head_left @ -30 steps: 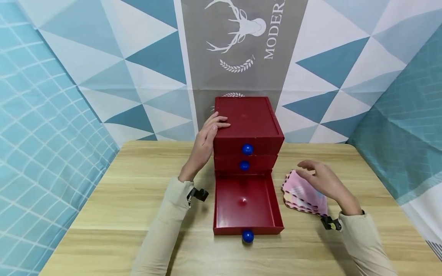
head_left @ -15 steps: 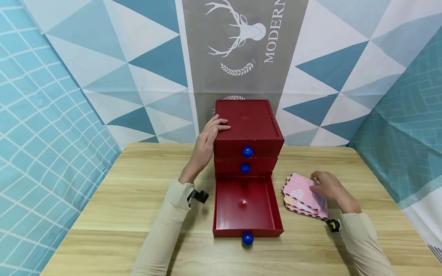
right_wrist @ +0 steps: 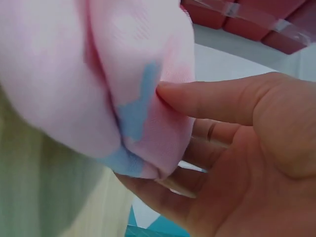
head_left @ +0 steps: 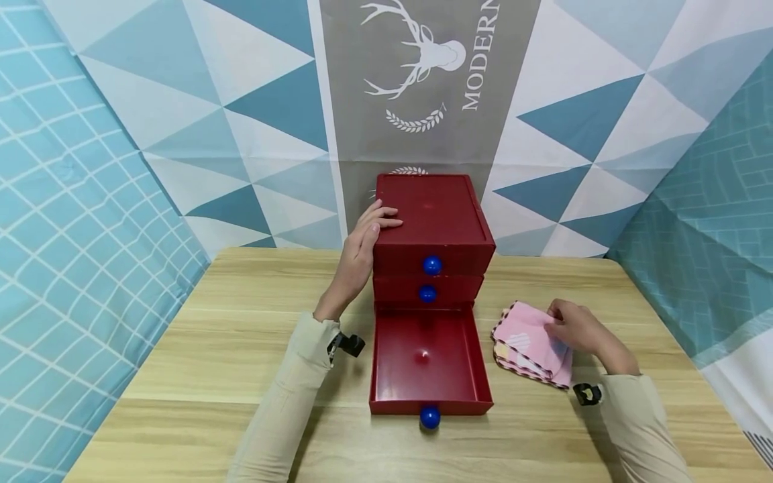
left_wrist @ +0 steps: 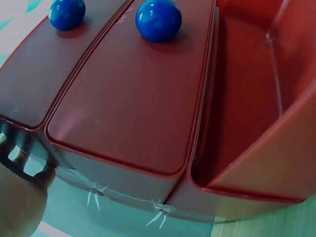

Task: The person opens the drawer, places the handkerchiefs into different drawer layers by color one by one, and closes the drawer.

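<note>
A red drawer unit (head_left: pixel 431 208) with blue round knobs stands at the middle back of the table. Its bottom drawer (head_left: pixel 401 362) is pulled out and holds nothing. My left hand (head_left: pixel 356 255) rests against the unit's upper left edge, fingers laid over the top; in the left wrist view, that hand (left_wrist: pixel 22 197) touches the unit's side. To the right lie folded pink cloths (head_left: pixel 525 332) with checkered edging, stacked. My right hand (head_left: pixel 580 329) pinches the top cloth at its right side; the right wrist view shows the thumb on the pink cloth (right_wrist: pixel 153 113) and fingers behind it.
The wooden table (head_left: pixel 241 349) runs beneath everything. A patterned fabric backdrop (head_left: pixel 272 121) hangs right behind the drawer unit, with blue fabric (head_left: pixel 72 201) along the left and teal fabric (head_left: pixel 712 268) along the right.
My right hand has come down from above the pink cloths to their right side and taken hold of the top one. My left hand stays on the drawer unit.
</note>
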`<state>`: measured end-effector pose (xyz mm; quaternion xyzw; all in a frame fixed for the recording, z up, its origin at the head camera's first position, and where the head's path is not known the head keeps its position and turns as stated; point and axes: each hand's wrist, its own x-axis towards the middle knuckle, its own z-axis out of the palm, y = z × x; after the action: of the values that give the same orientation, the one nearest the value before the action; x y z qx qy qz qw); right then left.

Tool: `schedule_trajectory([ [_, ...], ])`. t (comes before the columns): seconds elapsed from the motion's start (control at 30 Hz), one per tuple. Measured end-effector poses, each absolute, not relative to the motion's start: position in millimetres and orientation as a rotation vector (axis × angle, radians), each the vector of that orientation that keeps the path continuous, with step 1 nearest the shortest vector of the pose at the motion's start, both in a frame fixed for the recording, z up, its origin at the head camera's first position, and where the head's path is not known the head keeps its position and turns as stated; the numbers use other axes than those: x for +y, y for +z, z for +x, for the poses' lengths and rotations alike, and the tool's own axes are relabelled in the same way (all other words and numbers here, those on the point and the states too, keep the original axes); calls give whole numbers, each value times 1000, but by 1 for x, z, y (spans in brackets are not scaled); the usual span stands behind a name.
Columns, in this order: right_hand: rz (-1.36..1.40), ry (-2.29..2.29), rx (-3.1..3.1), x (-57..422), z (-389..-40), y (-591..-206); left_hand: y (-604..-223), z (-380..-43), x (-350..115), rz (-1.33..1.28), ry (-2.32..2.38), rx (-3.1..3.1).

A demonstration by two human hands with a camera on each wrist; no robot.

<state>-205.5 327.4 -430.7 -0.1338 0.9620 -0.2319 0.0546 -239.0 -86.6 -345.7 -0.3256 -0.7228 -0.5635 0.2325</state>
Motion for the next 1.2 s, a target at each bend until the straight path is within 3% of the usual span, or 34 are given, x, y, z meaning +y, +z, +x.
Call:
schedule_trajectory([
  [0.5,-553,-794,2946,327,-197,-403,-370,-265,-90,-881,-1540,-1973],
  [1.2,-717,-841,3169,298,-159,-352,-372,-267,-91,-904,-1499,-1947],
])
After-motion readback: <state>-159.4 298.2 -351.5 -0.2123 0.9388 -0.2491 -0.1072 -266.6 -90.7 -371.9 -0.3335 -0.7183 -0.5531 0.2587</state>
